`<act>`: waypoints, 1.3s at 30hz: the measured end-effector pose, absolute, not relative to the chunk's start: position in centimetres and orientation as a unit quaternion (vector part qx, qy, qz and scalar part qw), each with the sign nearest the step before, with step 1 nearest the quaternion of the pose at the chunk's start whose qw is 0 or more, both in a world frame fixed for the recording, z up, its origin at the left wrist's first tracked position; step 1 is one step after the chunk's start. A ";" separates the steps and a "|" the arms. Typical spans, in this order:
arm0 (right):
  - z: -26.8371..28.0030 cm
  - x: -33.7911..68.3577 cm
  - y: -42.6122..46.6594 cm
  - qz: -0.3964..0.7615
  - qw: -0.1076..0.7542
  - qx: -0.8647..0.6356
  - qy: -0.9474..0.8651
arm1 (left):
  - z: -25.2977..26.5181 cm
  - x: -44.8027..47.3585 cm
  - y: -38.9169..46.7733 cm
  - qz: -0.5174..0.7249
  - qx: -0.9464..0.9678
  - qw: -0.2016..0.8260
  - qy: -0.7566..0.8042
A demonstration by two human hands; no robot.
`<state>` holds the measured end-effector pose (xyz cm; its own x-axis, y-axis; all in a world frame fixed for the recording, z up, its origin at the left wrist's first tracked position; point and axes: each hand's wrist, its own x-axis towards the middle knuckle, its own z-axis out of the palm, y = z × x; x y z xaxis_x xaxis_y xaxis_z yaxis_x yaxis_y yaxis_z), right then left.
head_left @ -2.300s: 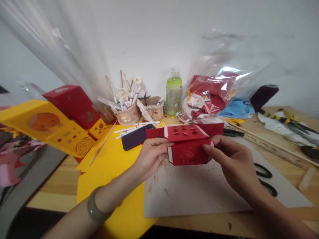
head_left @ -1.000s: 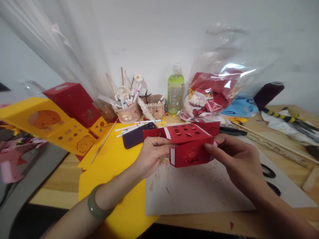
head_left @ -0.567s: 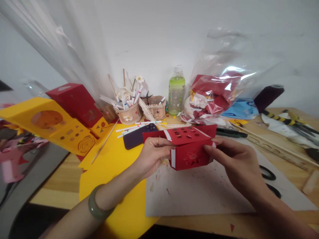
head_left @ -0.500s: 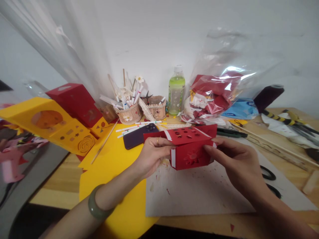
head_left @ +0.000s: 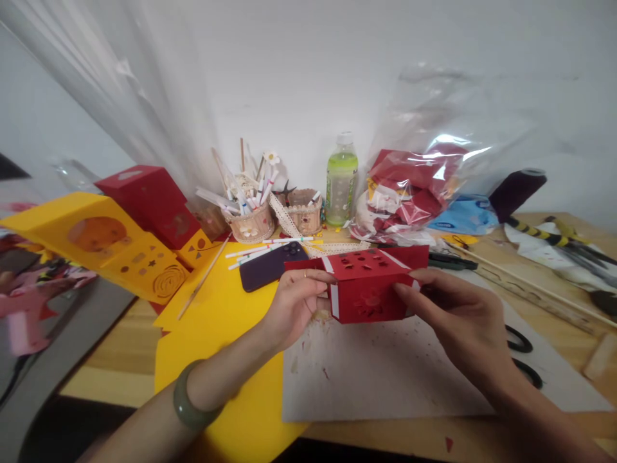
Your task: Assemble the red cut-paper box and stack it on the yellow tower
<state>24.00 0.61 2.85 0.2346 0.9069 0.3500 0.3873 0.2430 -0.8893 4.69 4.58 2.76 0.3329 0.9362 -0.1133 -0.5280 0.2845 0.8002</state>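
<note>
A folded red paper box [head_left: 369, 298] is held up above a white sheet [head_left: 366, 386]. Small shapes are cut out of its top panel, a flower-like cutout marks the front, and white strips run along its side edges. My left hand [head_left: 299, 302] pinches the box's left edge between thumb and fingers. At the right edge, my right hand [head_left: 456, 315] grips it, the thumb lying on the front panel and the fingers mostly behind. Under my right wrist, black scissor handles [head_left: 523, 354] show on the sheet.
Yellow card [head_left: 222, 366] lies left, with a dark phone [head_left: 270, 265] and markers. Yellow and red paper boxes [head_left: 154, 206] stand beyond it. Along the wall are pen baskets [head_left: 250, 224], a green bottle [head_left: 342, 180] and a plastic bag [head_left: 409, 193]. A pink glue gun [head_left: 29, 308] sits far left.
The red paper box has tipped slightly, its front panel now looking shorter and darker. Both hands keep their hold. The whole view has shifted a little.
</note>
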 end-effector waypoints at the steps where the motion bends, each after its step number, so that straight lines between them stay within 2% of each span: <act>1: 2.9 24.0 0.6 0.235 0.545 -0.565 -0.573 | 2.8 4.7 4.5 0.497 0.343 0.738 0.301; 8: 3.0 23.8 0.5 0.222 0.548 -0.555 -0.585 | 2.9 6.0 3.3 0.558 0.344 0.671 0.347; 15: 3.0 23.8 0.3 0.210 0.549 -0.551 -0.592 | 2.7 6.4 2.7 0.567 0.383 0.634 0.360; 25: 3.0 23.9 0.5 0.208 0.547 -0.532 -0.612 | 2.4 6.6 2.9 0.575 0.375 0.629 0.364; 31: 3.4 23.8 0.6 0.273 0.555 -0.483 -0.620 | 2.5 6.4 2.9 0.585 0.343 0.635 0.370; 39: 2.7 24.1 0.8 0.446 0.567 -0.470 -0.509 | 2.4 6.4 2.9 0.573 0.369 0.636 0.361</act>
<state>24.10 0.82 2.67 0.0841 0.9838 0.1581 -0.0262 0.1608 -0.9866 6.41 2.87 2.40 0.0829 0.9959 -0.0368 -0.4617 0.0711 0.8842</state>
